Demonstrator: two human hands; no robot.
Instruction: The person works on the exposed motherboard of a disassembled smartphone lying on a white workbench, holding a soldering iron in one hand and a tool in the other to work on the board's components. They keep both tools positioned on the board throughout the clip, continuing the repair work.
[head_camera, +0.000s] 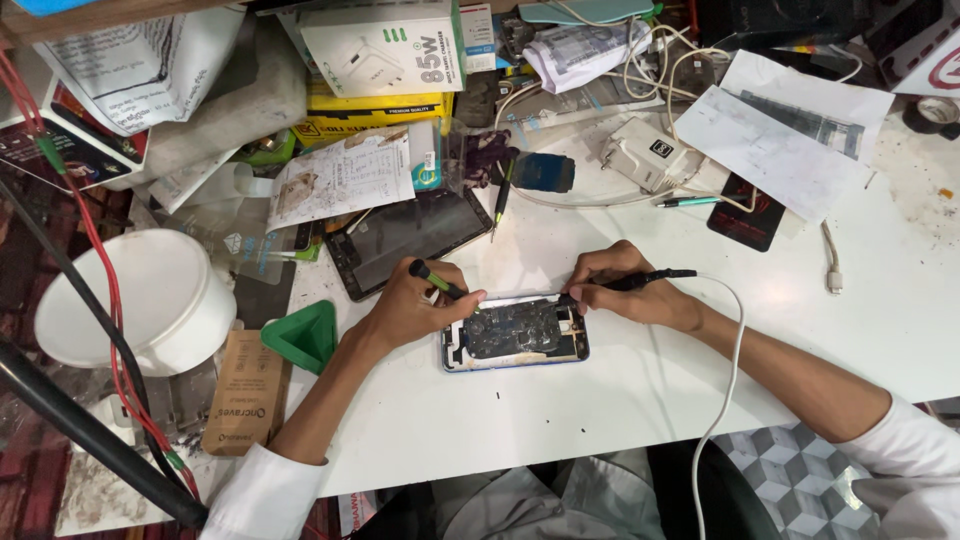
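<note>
The left hand (415, 305) grips a black, green-banded screwdriver (436, 280), its tip down at the upper left edge of an opened phone (515, 335). The right hand (625, 290) pinches a black corded tool (640, 281), its tip at the phone's upper right edge. The phone lies flat on the white table (600, 420), between both hands. A dark tablet (405, 235) lies just behind the left hand, and a green triangular block (305, 335) sits left of that wrist.

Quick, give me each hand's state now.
Left hand: closed on a green-handled screwdriver, over the opened phone.
Right hand: closed on a black corded tool.
</note>
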